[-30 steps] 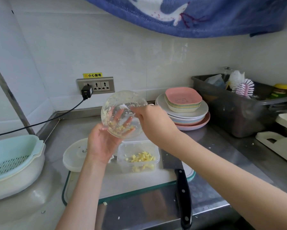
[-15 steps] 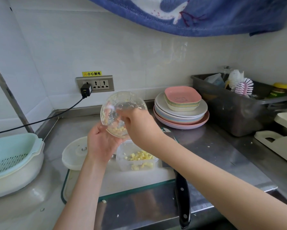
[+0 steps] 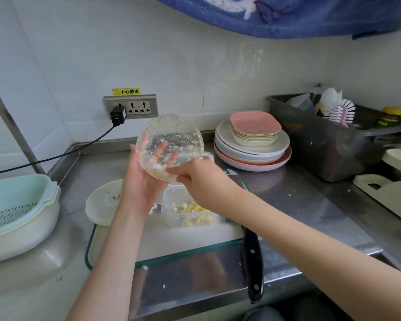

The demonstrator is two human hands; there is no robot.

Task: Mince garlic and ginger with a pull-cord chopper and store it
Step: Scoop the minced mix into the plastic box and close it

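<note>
Both hands are raised above the steel counter, working on the clear round plastic chopper bowl, which is tipped on its side with its mouth turned toward the camera and down. The left hand cradles the bowl from behind and beneath, palm against its wall, its fingers spread fairly straight and visible through the clear plastic. The right hand is at the bowl's lower rim with its fingers curled inward toward the opening; whether they pinch the rim or only touch the mince there cannot be told. Yellowish flecks of minced garlic and ginger cling to the inside, gathered thickest at the low edge near the right fingertips. Directly below sits a small clear rectangular plastic storage container on the white, green-edged cutting board, with a loose heap of yellow mince inside it. Just left of the container, partly behind the left wrist, lies the round white chopper lid. A black-handled knife lies on the board's right edge, its handle reaching over the counter's front. A pale green colander in a white basin stands at far left, and stacked pastel plates stand at the back.
</note>
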